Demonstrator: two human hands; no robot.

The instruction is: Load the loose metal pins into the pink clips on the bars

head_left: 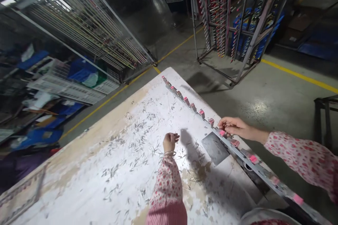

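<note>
The right hand [233, 127] is bending its fingers beside a pink block [222, 133] on the bar [239, 153] along the table's [79, 191] edge, the left hand [169, 143] is hovering half-curled — neither grip is showing clearly — and light, square fingertip contact is probably serving best

Dim light | bright, shadowed tabletop [79, 186] | glinting floor [258, 107] | left edge perhaps blurred

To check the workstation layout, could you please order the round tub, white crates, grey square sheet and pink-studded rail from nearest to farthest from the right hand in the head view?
From the right hand:
1. Pink-studded rail: directly beside it.
2. Grey square sheet: just to its lower left.
3. Round tub: bottom edge, lower right.
4. White crates: far left.
</note>
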